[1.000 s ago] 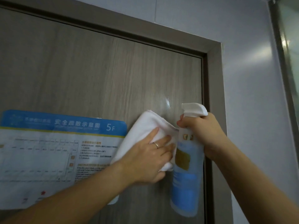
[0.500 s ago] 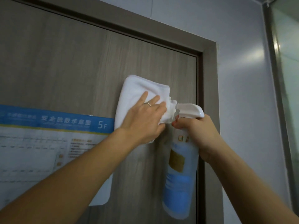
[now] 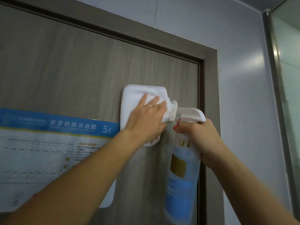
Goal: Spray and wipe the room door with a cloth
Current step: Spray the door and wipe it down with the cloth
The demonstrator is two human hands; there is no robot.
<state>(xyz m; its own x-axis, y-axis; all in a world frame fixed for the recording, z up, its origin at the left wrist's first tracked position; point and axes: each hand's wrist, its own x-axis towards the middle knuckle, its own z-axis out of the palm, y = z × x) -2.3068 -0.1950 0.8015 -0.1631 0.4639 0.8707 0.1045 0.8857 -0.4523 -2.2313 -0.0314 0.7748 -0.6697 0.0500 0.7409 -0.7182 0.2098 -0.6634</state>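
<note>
On the door [image 3: 73,70], from the left: a floor plan poster [image 3: 48,153] was fixed; a white cloth [image 3: 134,95] was pressed flat under the left hand [image 3: 146,122], fingers straight; a spray bottle [image 3: 183,176] was gripped at the neck by the right hand [image 3: 199,137].

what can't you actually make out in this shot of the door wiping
Head view only:
- Door: handle and lower half cut off by the frame's bottom edge.
- Evacuation sign: small print blurred; left part cut off, lower right hidden by the left arm.
- Cloth: lower part hidden under the left hand.
- Spray bottle: trigger hidden by the right hand; label blurred.
- Wetness on the door: unclear.
</note>
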